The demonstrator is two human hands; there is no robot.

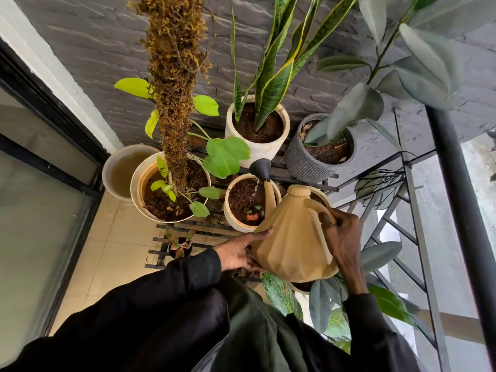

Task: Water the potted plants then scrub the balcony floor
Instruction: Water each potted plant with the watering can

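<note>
A tan ribbed watering can (291,237) is tilted forward, its dark rose (261,167) over a small cream ribbed pot (230,210) of dark soil; a thin stream of water falls into it. My right hand (342,237) grips the can's handle. My left hand (241,251) presses flat against the can's lower left side. Around it stand a big cream pot (135,189) with a moss pole, a white pot (259,150) with a snake plant and a grey textured pot (300,159) with a rubber plant.
The pots sit on a black slatted stand (161,241) over beige floor tiles (107,237). A bucket of murky water (120,167) stands in the left corner by a glass door (40,197). A black railing (456,197) runs on the right. A tiny red-leaved pot (179,247) stands near the front.
</note>
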